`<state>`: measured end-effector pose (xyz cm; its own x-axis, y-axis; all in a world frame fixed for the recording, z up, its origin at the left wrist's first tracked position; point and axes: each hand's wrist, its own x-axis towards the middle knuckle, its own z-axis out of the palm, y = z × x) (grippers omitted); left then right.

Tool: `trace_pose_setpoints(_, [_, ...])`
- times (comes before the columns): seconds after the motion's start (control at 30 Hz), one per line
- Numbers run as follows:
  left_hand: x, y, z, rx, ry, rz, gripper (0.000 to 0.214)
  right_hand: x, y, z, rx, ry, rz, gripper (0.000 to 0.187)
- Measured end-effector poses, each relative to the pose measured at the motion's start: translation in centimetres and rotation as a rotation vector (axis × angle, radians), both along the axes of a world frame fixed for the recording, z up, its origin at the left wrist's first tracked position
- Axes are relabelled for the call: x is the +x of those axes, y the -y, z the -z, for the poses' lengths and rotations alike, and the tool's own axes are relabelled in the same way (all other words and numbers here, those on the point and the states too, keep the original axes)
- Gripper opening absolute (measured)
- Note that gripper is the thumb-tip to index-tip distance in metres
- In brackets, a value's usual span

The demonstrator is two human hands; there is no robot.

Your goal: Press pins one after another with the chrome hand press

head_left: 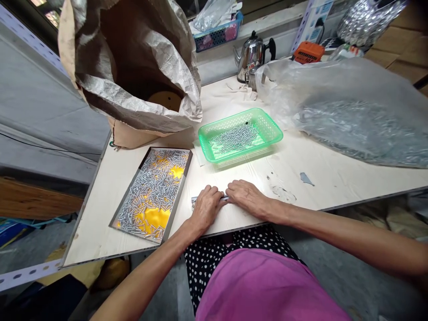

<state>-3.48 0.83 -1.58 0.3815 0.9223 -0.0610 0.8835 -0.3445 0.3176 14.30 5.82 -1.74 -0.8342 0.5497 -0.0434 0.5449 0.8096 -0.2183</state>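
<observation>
Close to the table's front edge, my left hand (pixel 205 208) is closed over a narrow grey metal strip (pixel 193 201), whose left end sticks out past my fingers. My right hand (pixel 246 197) is closed on the same strip from the right, its fingertips almost touching those of my left. Most of the strip is hidden under both hands, so its exact kind is not clear. Left of my hands lies a shallow tray (pixel 177 206) with a yellow bottom, spread with many small silvery metal pins. Beyond my hands stands a green plastic basket (pixel 271 129) holding more such pins.
A large open paper sack (pixel 133 127) stands at the back left. At the right lies a clear plastic bag (pixel 361 129) full of shiny pieces. A metal kettle (pixel 251 55), an orange box (pixel 308 52) and a blue basket (pixel 219 38) are along the back.
</observation>
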Motion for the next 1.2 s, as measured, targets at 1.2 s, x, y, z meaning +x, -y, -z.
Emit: trace_pose_setpoints(1.2, [-1.5,14.1,-3.1,0.485,0.272,-0.049,0.015,-9.6,2.5,-0.2,0.025,-0.135,-0.484,0.015])
